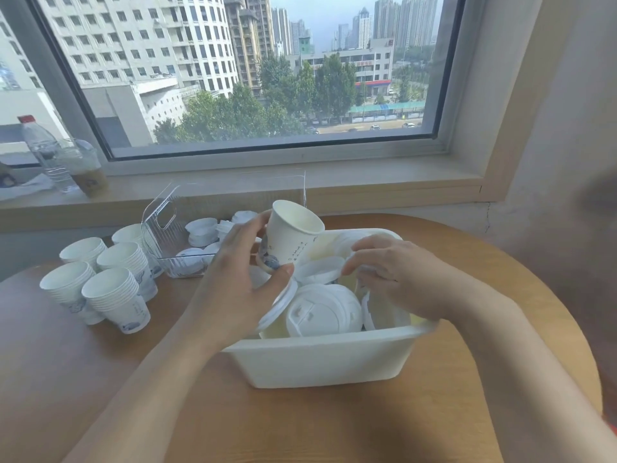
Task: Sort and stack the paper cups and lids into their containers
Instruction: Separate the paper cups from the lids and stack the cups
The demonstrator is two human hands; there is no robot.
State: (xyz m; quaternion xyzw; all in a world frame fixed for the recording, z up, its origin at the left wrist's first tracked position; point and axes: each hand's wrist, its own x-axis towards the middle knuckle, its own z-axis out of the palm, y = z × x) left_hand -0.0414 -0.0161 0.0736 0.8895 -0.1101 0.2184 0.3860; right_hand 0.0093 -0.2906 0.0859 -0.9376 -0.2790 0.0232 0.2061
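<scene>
My left hand (240, 279) grips a white paper cup (290, 235) by its base, tilted with the mouth up and to the right, just above a white plastic bin (320, 359). The bin holds several white lids (322, 310) and more cups. My right hand (397, 279) reaches into the bin's right side with fingers curled around a lid (320, 270); how firmly it holds it is unclear. Several stacks of nested paper cups (113, 292) stand on the table at the left. A clear plastic container (167, 228) behind them has lids (202, 230) stacked inside.
The round wooden table (300, 422) sits against a window sill (367, 182). A water bottle (45, 152) and a lidded drink cup (85, 168) stand on the sill at the far left. A wall runs along the right.
</scene>
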